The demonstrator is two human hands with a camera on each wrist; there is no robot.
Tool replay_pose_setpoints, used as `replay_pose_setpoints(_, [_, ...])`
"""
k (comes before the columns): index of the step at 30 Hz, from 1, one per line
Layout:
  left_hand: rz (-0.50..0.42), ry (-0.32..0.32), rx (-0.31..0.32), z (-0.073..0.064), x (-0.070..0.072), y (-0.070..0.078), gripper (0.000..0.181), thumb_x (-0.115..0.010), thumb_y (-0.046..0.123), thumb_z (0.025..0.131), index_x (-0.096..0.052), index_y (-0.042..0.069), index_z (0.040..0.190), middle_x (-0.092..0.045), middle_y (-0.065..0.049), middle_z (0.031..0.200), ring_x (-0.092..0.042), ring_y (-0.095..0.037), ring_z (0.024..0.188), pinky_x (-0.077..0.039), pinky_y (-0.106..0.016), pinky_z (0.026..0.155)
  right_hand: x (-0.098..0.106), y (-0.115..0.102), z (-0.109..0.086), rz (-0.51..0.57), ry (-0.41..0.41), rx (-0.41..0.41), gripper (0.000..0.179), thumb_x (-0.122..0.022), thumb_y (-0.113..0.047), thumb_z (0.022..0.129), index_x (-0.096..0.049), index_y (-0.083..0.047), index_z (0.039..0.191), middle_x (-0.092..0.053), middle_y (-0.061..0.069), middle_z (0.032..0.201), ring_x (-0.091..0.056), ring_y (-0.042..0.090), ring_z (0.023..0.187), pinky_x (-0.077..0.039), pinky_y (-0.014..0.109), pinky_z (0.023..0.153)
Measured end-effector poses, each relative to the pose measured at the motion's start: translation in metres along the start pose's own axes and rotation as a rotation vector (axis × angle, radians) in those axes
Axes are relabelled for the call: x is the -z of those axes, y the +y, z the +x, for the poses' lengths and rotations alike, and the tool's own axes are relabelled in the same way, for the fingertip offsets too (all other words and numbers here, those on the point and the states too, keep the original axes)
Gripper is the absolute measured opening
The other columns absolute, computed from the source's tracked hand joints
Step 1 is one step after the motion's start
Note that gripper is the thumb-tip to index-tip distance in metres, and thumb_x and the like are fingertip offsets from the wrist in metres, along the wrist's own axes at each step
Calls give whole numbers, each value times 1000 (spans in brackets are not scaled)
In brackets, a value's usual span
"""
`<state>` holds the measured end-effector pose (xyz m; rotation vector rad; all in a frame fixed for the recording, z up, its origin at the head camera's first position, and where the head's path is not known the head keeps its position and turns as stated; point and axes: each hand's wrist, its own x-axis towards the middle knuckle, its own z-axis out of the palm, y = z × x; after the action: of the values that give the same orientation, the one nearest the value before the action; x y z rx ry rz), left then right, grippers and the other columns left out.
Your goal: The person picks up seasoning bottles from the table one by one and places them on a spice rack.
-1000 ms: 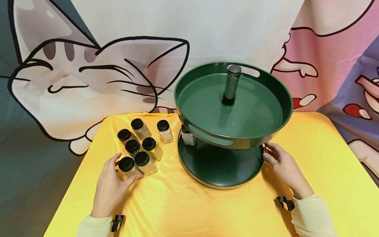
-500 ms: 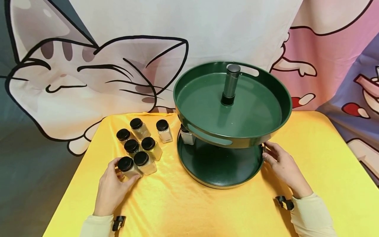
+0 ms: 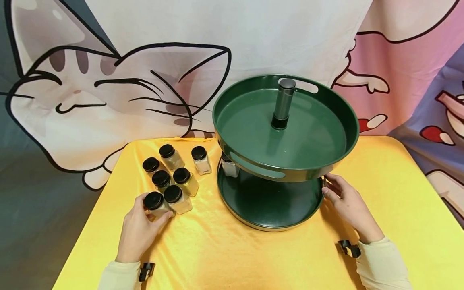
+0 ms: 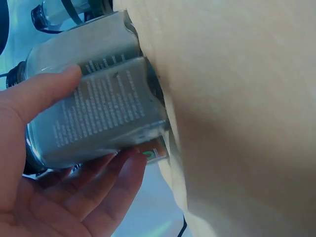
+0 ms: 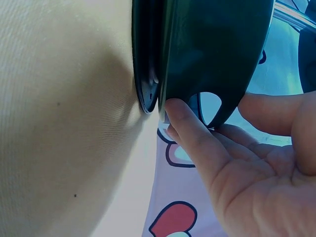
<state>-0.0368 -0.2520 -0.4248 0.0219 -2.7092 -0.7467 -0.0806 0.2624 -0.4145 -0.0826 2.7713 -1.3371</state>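
My left hand (image 3: 134,233) holds a clear square spice jar (image 4: 106,111) with a black lid, thumb on one side and fingers on the other. The jar is upright on the yellow cloth, and printed text shows on its side. A second jar (image 3: 178,200) stands right beside it. My right hand (image 3: 349,207) grips the right rim of the lower tray (image 3: 272,209) of a green two-tier tray stand, near a handle cutout. The upper tray (image 3: 250,141) holds no jars. One white-filled jar (image 3: 230,168) stands at the lower tray's left side, partly hidden by the upper tray.
Several more black-lidded jars (image 3: 186,181) are grouped left of the stand, one of them (image 3: 201,160) a little apart. A grey post (image 3: 283,105) rises through the upper tray. Yellow cloth (image 3: 224,262) covers the table, with a cartoon-printed curtain (image 3: 290,36) behind.
My left fingers, spread around the nearest jar a second ago, have drawn in against it. The right hand and the tray stand look unmoved.
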Motion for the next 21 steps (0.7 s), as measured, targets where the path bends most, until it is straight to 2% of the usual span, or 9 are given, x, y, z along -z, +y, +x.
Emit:
replay_pose_setpoints(5, [-7, 12, 33, 0, 0, 3, 75, -94, 19, 70, -52, -7, 127, -70, -24, 94, -67, -33, 69, -55, -49, 60, 0, 0, 0, 5, -7, -9, 51, -53, -12, 105, -36, 11, 147, -39, 33, 150, -46, 52, 131, -44, 46, 95])
replay_pose_setpoints(8, [-8, 13, 55, 0, 1, 5, 74, -93, 20, 71, -53, -7, 126, -70, -27, 96, -69, -39, 75, -55, -55, 63, 0, 0, 0, 12, -9, -4, 53, -53, -11, 105, -34, 10, 149, -39, 33, 150, -45, 51, 132, -48, 36, 95])
replay_pose_setpoints(11, [2, 11, 71, 0, 3, 6, 73, -93, 19, 70, -54, -8, 126, -70, -27, 94, -69, -38, 74, -55, -55, 63, 0, 0, 0, 16, -11, 7, 56, -53, -11, 105, -31, 9, 152, -39, 33, 150, -45, 51, 132, -50, 20, 91])
replay_pose_setpoints(15, [10, 14, 98, -1, 5, 6, 73, -93, 20, 70, -55, -7, 126, -71, -25, 94, -67, -34, 71, -54, -52, 63, 1, 0, 0, 7, -23, 3, 57, -52, -13, 106, -29, 8, 153, -37, 32, 152, -45, 51, 132, -49, 29, 93])
replay_pose_setpoints(17, [6, 21, 109, -1, 8, 6, 73, -93, 20, 70, -55, -7, 126, -71, -26, 96, -68, -35, 73, -54, -52, 64, 2, 0, 0, 2, -32, -6, 57, -52, -15, 106, -29, 8, 153, -36, 32, 153, -45, 50, 132, -47, 39, 94])
replay_pose_setpoints(18, [2, 25, 112, -1, 9, 6, 73, -93, 20, 70, -55, -7, 126, -71, -26, 98, -69, -37, 75, -54, -53, 65, 2, 0, 0, -2, -34, -9, 57, -52, -15, 106, -30, 9, 153, -36, 32, 153, -45, 50, 132, -48, 39, 94])
replay_pose_setpoints(21, [-4, 39, 125, -1, 12, 8, 73, -92, 21, 71, -55, -5, 128, -70, -28, 103, -69, -41, 81, -54, -55, 68, 3, -1, 0, -9, -39, -16, 56, -52, -15, 106, -32, 9, 152, -38, 32, 152, -46, 50, 132, -51, 27, 92])
